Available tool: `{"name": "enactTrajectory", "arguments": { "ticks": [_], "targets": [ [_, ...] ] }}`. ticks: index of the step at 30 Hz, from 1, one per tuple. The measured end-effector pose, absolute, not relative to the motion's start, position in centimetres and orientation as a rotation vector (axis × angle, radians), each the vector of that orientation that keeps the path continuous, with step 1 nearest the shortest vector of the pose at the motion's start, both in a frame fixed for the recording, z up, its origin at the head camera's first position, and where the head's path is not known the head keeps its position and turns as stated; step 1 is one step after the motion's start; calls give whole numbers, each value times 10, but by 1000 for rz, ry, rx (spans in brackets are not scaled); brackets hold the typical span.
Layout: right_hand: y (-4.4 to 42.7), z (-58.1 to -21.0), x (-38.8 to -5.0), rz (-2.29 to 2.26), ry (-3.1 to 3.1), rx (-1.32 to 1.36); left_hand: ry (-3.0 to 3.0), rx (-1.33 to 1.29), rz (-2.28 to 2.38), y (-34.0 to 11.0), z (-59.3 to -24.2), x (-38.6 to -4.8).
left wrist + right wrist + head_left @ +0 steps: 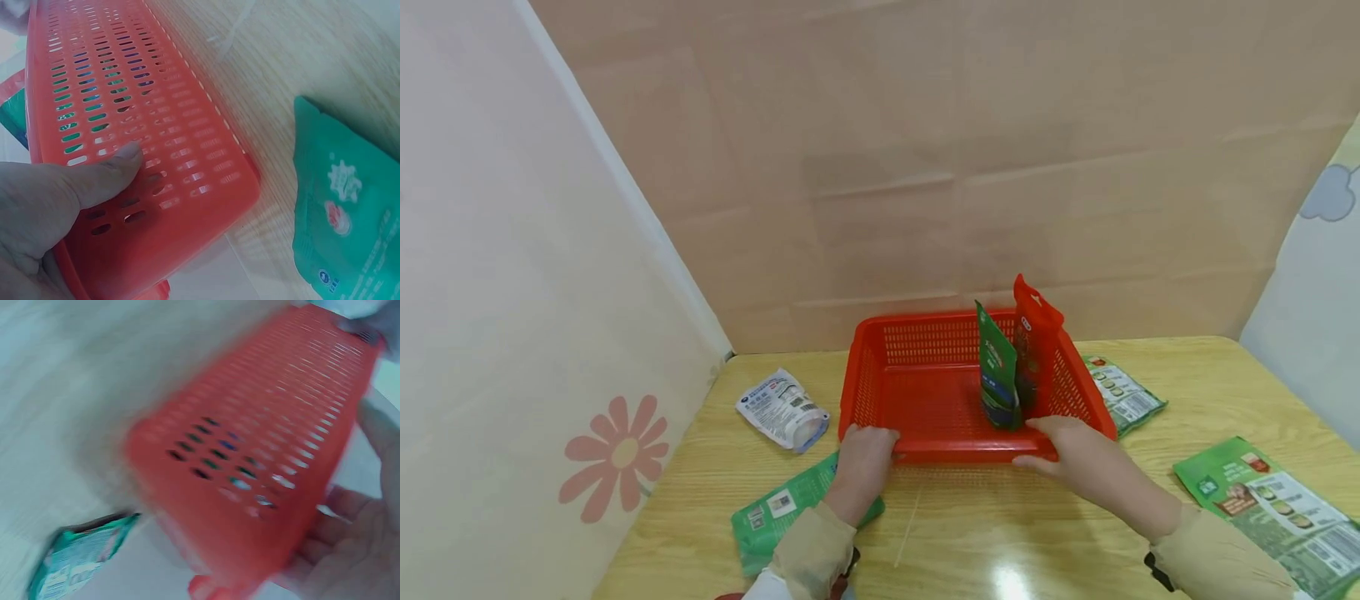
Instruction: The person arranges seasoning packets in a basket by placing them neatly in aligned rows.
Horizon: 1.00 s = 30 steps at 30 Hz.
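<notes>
A red plastic basket (925, 454) with slotted walls sits at the back of the table. My left hand (867, 458) grips its front rim near the left corner; in the left wrist view the thumb (112, 175) presses the outer wall. Toward the right corner, my right hand (1075, 450) holds the same rim, fingers over the inside and thumb outside. Behind the basket wall (281, 425) those fingers are partly hidden, and that view is blurred. Inside the basket, a green pouch (997, 371) and a red bag (1036, 342) stand upright at the right end.
A white pouch (784, 408) lies left of the basket. Near my left forearm is a green pouch (775, 512), lying flat. On the right are a green packet (1123, 396) beside the basket and a larger green packet (1277, 508). A papered wall (925, 167) rises behind the table.
</notes>
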State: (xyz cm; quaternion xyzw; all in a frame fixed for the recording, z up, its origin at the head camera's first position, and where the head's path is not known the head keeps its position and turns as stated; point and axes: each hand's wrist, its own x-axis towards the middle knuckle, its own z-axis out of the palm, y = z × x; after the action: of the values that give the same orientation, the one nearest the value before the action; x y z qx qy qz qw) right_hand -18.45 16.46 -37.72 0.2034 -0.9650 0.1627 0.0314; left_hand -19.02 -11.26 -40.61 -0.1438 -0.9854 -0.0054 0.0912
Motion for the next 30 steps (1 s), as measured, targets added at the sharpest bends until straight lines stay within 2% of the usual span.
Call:
{"name": "enactTrajectory", "arguments": {
  "ticks": [4, 9, 21, 30],
  "targets": [
    [166, -394, -183, 339, -2815, 726, -2927, -438, -14, -114, -406, -189],
    [166, -404, -188, 241, -2796, 728, -2914, -448, -23, -115, -407, -187],
    [166, -407, -198, 89, -2761, 780, -2913, -480, -65, -120, -404, -183],
    [170, -408, -199, 84, -2756, 762, -2951, -634, -343, -125, -397, -181]
  ]
}}
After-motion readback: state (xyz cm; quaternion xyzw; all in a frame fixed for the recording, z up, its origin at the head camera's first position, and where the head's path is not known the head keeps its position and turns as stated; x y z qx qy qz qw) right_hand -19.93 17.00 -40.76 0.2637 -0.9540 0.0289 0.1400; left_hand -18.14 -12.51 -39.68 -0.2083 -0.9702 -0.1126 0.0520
